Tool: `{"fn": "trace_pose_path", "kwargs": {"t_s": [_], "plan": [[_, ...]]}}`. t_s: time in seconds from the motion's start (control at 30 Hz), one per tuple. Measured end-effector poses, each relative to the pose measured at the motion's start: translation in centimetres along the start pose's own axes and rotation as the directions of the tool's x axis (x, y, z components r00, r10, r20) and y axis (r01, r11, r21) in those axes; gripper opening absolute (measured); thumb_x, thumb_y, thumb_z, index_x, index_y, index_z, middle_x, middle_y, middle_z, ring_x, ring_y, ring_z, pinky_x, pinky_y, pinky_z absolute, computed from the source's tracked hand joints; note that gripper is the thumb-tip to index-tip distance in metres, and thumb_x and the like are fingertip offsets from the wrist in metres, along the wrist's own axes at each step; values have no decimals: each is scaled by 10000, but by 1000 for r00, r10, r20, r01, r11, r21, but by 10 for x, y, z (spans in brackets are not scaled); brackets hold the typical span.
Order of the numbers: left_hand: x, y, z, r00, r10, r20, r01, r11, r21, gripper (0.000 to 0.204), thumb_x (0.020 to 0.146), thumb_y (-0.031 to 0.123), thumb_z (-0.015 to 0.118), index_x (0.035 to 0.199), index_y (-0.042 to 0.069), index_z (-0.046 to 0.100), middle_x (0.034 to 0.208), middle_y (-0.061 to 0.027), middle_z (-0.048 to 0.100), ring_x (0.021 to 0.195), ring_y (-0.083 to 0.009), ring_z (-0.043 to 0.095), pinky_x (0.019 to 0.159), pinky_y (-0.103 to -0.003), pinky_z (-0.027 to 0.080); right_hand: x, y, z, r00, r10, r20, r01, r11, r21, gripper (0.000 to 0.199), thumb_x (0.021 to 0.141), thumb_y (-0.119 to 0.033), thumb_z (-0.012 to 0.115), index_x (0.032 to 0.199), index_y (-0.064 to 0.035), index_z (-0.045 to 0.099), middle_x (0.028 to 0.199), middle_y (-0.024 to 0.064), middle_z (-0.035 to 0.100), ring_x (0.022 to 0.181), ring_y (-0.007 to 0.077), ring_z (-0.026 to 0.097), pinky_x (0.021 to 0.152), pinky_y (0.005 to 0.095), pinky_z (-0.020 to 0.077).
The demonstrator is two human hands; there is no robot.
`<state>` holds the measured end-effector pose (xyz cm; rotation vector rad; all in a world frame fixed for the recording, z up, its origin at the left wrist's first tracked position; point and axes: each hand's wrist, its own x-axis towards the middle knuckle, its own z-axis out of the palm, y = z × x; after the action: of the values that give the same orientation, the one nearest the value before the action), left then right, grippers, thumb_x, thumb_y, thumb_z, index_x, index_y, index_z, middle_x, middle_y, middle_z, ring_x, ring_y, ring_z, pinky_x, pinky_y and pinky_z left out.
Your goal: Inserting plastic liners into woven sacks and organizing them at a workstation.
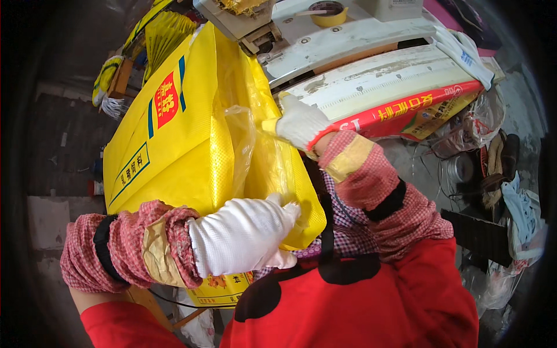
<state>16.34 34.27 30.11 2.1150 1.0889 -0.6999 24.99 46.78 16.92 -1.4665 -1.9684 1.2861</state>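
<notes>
Lots is cut off here. The lower end of the yellow sack disappears behind the left hand and the red apron, so you can't see where it stops. The clear plastic liner inside its mouth is see-through and crumpled, so its edges are hard to follow. Both hands are in white knit gloves with checked sleeve covers.

The sack stands right in front of the person, leaning against the edge of the white work table. Its long axis runs from bottom centre up toward the top centre, tilted a bit, with the open edge facing right.

The left hand lies flat on the sack's lower right part, fingers together and curled over the edge, pressing on the fabric. The right hand is higher up at the open edge, fingers closed and pinching the yellow material. A red printed bag lies on the table just behind that hand. A roll of tape sits at the far end.
</notes>
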Motion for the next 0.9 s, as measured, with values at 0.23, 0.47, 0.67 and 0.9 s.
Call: {"fn": "trace_pose_path", "kwargs": {"t_s": [0.23, 0.47, 0.67, 0.9], "plan": [[7, 10, -14, 957, -2, 291, 2, 1000, 0, 386, 812, 410, 559, 982, 66, 529, 721, -182, 582, 719, -372, 590, 632, -448, 466, -28, -4, 11, 999, 6, -47, -7, 1000, -27, 353, 782, -96, 459, 1111, 32, 448, 1026, 249, 581, 946, 416, 573, 843, 449, 451], [9, 20, -20, 957, 182, 225, -201, 978, 63, 188, 797, 263, 540, 828, 84, 589, 666, -138, 582, 666, -344, 596, 581, -426, 476, -70, -18, 18, 993, 98, 61, -66, 913, -403, 340, 850, -122, 425, 1170, -26, 488, 989, 193, 614, 860, 326, 637, 636, 467, 516], [11, 15, -39, 984, 38, 173, -80, 966, 244, 157, 771, 245, 559, 758, 91, 587, 644, -129, 584, 646, -323, 603, 562, -413, 485, 4, -26, 12, 997, -7, 74, 34, 930, -366, 312, 862, -139, 446, 1123, -25, 573, 1010, 150, 640, 872, 313, 642, 682, 404, 534], [14, -10, -77, 958, -282, 45, 225, 842, 490, 213, 705, 278, 605, 768, 76, 629, 681, -111, 618, 635, -311, 616, 566, -391, 499, 36, -55, -6, 940, -340, 26, 296, 777, -555, 236, 803, -108, 481, 959, -8, 628, 936, 179, 650, 815, 338, 646, 666, 430, 520]]}}
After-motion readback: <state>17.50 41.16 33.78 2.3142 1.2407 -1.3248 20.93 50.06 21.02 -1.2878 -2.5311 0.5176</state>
